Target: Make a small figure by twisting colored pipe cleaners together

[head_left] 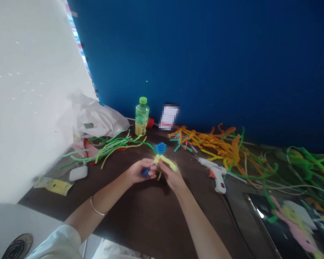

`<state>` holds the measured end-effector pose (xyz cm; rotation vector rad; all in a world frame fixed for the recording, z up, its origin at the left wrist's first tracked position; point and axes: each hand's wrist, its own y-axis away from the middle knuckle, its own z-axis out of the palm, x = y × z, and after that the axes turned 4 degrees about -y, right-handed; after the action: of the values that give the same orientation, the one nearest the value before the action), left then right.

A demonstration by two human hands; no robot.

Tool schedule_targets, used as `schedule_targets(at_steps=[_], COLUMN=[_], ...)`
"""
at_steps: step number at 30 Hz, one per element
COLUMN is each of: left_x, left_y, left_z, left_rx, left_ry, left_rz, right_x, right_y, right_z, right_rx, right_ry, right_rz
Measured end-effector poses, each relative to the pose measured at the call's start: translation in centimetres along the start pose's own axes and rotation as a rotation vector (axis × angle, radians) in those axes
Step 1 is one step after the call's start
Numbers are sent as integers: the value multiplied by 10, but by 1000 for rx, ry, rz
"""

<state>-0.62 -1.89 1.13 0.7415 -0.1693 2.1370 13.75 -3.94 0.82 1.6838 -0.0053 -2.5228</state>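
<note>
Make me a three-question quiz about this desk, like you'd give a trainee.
1. Multiple choice: which of these stands upright?
a) glue gun
b) bottle
c) orange stems

2. True or false: there is a bracelet on the left arm.

3. Fill in the colour: the left hand and right hand hold a piece with a ____ top.

Key: 1 b; 2 true; 3 blue

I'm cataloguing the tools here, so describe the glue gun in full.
The glue gun has a white body and handle with an orange-red trigger. It lies on its side on the dark tabletop, right of the hands, nozzle pointing away and leftward. A dark cord runs from its handle. No hand touches it.
</note>
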Motion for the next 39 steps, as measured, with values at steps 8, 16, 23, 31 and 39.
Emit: schedule_targets(at_steps=[8,16,23,31,39], left_x=[-6,-10,-9,-7,4], left_y=[-8,-3,-9,-14,-2], left_z=[6,5,4,0,4], left_rx=[341,661,674,439,112], left_ry=[-532,-1385,-1100,-347,154], left_rz=[291,817,700,434,26], right_x=[0,11,3,5,5], right_y=[-5,-8,-4,-4,-5], right_z=[4,-2,6,9,2], right_rx=[121,218,213,195,168], right_ry=[-62,299,331,205,310], right_rz=[-42,-197,-206,-188,-246])
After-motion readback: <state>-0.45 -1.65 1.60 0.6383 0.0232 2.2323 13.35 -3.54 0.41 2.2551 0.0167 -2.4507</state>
